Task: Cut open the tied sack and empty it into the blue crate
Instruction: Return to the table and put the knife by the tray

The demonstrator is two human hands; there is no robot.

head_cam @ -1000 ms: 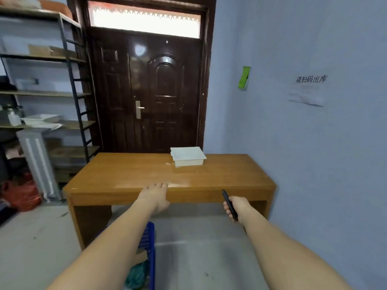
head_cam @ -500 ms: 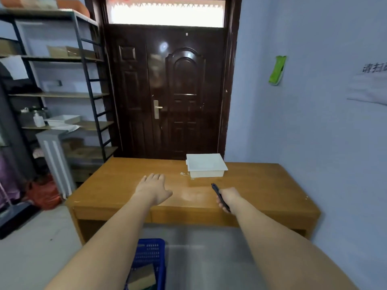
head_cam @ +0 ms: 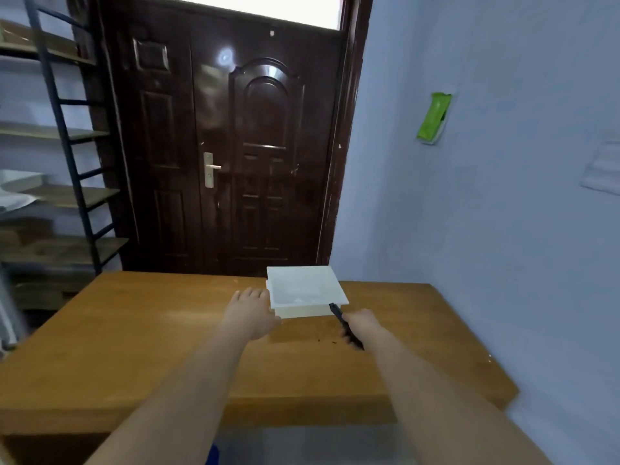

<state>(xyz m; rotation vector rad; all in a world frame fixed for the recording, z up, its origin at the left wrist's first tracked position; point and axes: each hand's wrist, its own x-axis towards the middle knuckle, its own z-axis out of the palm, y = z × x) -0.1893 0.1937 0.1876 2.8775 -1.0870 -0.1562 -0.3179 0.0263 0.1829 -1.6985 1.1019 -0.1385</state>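
My right hand (head_cam: pixel 364 325) is closed around a slim black cutter (head_cam: pixel 337 313), whose tip points at the front right corner of a white lidded box (head_cam: pixel 303 290) on the wooden table (head_cam: pixel 141 347). My left hand (head_cam: pixel 250 310) reaches over the table with its fingers apart, right at the box's left side. Only a sliver of the blue crate (head_cam: pixel 213 456) shows at the bottom edge, under my left forearm. No sack is in view.
A dark brown double door (head_cam: pixel 231 146) stands behind the table. Metal shelving (head_cam: pixel 60 196) with wooden boards is at the left. The blue wall at the right carries a green packet (head_cam: pixel 432 117) and a paper sheet (head_cam: pixel 604 169).
The view has moved closer to the table and both hands have reached forward to the white box. The blue crate has slid almost out of view at the bottom.
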